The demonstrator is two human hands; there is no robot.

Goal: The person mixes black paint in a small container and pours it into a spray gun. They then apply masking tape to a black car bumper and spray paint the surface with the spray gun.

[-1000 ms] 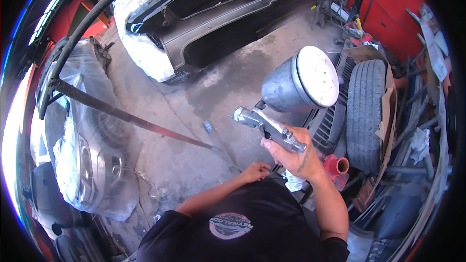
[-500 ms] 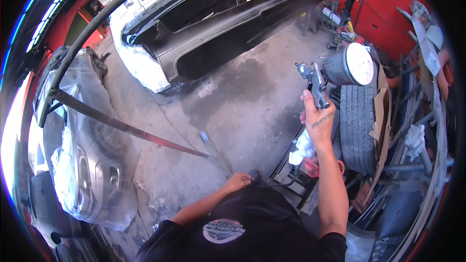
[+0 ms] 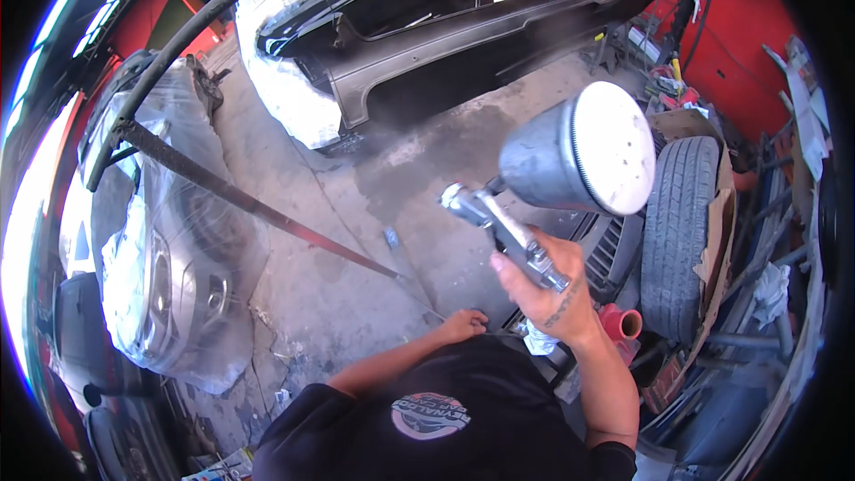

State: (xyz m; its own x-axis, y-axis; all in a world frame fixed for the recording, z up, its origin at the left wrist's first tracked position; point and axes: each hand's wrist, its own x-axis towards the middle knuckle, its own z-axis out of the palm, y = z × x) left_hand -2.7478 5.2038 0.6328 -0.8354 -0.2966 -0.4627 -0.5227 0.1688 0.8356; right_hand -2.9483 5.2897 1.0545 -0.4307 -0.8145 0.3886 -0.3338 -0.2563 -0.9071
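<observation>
My right hand [image 3: 545,294] grips a metal spray gun [image 3: 499,227] with a large grey paint cup [image 3: 579,153] on top, held up close in front of me with the nozzle pointing left. My left hand [image 3: 463,325] hangs low by my waist, fingers curled, holding nothing that I can see. Beyond the gun, a dark grey car body panel [image 3: 472,36] lies across stands, with a light haze over it.
A car wrapped in clear plastic [image 3: 169,240] stands at the left. A tyre [image 3: 681,232] leans at the right beside cardboard, a red funnel [image 3: 623,325] and clutter along the red wall [image 3: 748,44]. A long dark bar [image 3: 258,205] crosses the concrete floor.
The spray gun was held out toward the right near the tyre; now my right hand has brought it back closer, so the cup looks much larger. My left hand stays low.
</observation>
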